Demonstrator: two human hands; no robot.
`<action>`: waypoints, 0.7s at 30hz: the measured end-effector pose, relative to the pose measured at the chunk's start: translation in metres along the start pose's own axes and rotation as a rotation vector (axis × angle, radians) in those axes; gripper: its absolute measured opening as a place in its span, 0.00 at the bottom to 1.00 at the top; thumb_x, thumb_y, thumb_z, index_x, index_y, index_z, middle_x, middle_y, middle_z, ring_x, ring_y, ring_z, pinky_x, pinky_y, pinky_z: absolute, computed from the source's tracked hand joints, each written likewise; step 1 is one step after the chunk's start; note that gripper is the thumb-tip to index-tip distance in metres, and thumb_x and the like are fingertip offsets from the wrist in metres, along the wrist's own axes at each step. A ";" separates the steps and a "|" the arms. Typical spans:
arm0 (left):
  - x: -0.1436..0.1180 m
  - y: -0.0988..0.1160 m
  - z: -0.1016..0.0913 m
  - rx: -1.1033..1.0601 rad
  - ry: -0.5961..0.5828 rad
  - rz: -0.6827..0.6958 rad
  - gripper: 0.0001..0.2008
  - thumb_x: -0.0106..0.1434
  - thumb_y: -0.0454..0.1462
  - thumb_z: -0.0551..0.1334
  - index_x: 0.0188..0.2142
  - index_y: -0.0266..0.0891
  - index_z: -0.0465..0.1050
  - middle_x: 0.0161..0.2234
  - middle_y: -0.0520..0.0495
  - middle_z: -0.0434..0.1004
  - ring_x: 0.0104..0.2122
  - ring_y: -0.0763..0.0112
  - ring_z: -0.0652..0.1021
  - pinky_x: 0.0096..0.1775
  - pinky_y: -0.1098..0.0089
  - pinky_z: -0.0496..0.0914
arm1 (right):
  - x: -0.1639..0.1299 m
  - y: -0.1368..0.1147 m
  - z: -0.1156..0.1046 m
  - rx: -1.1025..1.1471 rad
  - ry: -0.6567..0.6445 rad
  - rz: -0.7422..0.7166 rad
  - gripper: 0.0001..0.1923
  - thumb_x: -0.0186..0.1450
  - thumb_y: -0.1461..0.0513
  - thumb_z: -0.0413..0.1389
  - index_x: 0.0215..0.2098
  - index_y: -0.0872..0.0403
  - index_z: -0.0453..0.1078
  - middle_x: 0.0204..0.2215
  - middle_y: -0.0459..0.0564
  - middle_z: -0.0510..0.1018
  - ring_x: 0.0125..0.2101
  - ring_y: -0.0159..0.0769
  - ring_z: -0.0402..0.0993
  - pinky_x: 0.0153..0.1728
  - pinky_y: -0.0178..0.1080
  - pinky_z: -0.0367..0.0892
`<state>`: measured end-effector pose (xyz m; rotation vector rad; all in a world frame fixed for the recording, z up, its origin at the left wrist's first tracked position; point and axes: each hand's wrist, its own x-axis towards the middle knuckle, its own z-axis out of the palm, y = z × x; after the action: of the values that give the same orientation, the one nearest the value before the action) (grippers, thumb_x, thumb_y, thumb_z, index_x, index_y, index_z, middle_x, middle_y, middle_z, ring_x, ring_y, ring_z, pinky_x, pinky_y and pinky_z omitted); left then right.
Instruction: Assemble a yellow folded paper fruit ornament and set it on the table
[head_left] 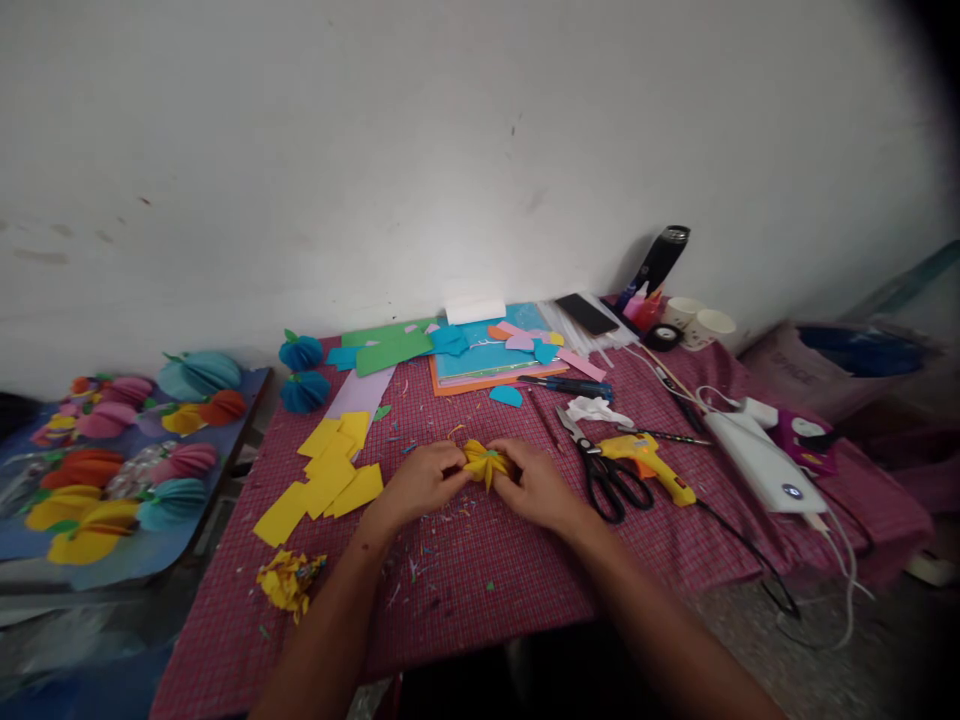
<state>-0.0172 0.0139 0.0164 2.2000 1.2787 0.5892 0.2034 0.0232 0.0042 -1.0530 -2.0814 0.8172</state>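
Observation:
Between my two hands, over the checked red tablecloth (480, 590), is a small yellow paper pumpkin (486, 462) with folded ribs and a bit of green at its top. My left hand (424, 485) pinches its left side with bent fingers. On the opposite side, my right hand (538, 482) grips it between thumb and fingers. Several cut yellow paper pieces (330, 470) lie left of my left hand. Right of my right hand are black-handled scissors (611, 480) and a yellow glue gun (649, 465). Tiny paper scraps are scattered under my hands.
Two blue paper pumpkins (304, 390) stand at the back left. Coloured sheets (480, 350), a phone (586, 314) and a black flask (660, 258) line the wall side. A white power bank (765, 465) with cables sits right. Finished pumpkins fill a blue board (247, 400) at left.

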 end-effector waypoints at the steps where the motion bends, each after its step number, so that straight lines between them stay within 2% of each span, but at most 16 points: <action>1: 0.000 0.000 0.001 0.014 0.013 -0.003 0.09 0.66 0.37 0.57 0.28 0.39 0.70 0.30 0.50 0.72 0.32 0.70 0.72 0.37 0.70 0.64 | 0.001 -0.001 0.001 -0.014 0.000 0.001 0.11 0.62 0.64 0.56 0.44 0.52 0.70 0.37 0.50 0.78 0.36 0.38 0.73 0.38 0.39 0.66; 3: 0.001 0.003 0.003 0.045 0.075 -0.030 0.08 0.64 0.36 0.58 0.28 0.39 0.68 0.29 0.50 0.71 0.32 0.70 0.71 0.37 0.70 0.64 | 0.002 -0.001 0.002 -0.055 0.001 0.008 0.03 0.64 0.63 0.55 0.36 0.52 0.70 0.31 0.48 0.77 0.33 0.37 0.71 0.34 0.37 0.63; 6: 0.002 0.011 0.009 0.068 0.215 -0.114 0.02 0.60 0.35 0.60 0.32 0.40 0.67 0.33 0.50 0.70 0.34 0.69 0.71 0.37 0.69 0.65 | 0.002 0.000 0.004 -0.111 0.005 0.009 0.06 0.66 0.63 0.53 0.30 0.52 0.68 0.28 0.47 0.75 0.30 0.36 0.70 0.32 0.36 0.60; 8: 0.002 0.017 0.014 0.060 0.281 -0.153 0.07 0.59 0.36 0.62 0.36 0.41 0.66 0.35 0.49 0.70 0.34 0.68 0.72 0.37 0.69 0.66 | 0.002 0.001 0.006 -0.134 0.008 -0.004 0.06 0.66 0.64 0.53 0.30 0.52 0.68 0.29 0.47 0.75 0.31 0.36 0.70 0.32 0.36 0.60; 11: 0.002 0.025 0.018 0.071 0.339 -0.150 0.13 0.58 0.37 0.63 0.43 0.41 0.66 0.41 0.46 0.70 0.40 0.65 0.73 0.42 0.65 0.69 | 0.001 0.001 0.007 -0.151 0.000 -0.038 0.05 0.66 0.65 0.52 0.32 0.52 0.68 0.31 0.48 0.76 0.33 0.36 0.71 0.35 0.37 0.61; 15: 0.003 0.023 0.020 0.075 0.402 -0.035 0.26 0.59 0.34 0.63 0.57 0.42 0.63 0.54 0.41 0.67 0.54 0.58 0.70 0.56 0.57 0.66 | -0.001 0.002 0.008 -0.164 0.015 -0.088 0.05 0.66 0.66 0.52 0.33 0.53 0.69 0.32 0.49 0.76 0.34 0.37 0.71 0.36 0.37 0.62; 17: 0.004 0.018 0.020 0.064 0.402 0.034 0.24 0.60 0.33 0.62 0.56 0.43 0.65 0.55 0.42 0.68 0.55 0.59 0.69 0.57 0.57 0.65 | -0.001 0.002 0.008 -0.167 0.022 -0.117 0.06 0.66 0.66 0.52 0.33 0.53 0.69 0.31 0.49 0.76 0.33 0.36 0.70 0.36 0.37 0.62; 21: 0.005 0.012 0.020 0.009 0.335 0.108 0.09 0.63 0.32 0.60 0.43 0.42 0.74 0.44 0.46 0.74 0.46 0.65 0.74 0.51 0.61 0.69 | -0.001 0.003 0.008 -0.155 0.009 -0.159 0.06 0.67 0.66 0.51 0.34 0.53 0.69 0.30 0.48 0.76 0.33 0.36 0.70 0.37 0.37 0.62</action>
<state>0.0052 0.0086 0.0094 2.2537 1.3292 1.0320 0.1992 0.0218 -0.0026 -0.9540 -2.2171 0.5793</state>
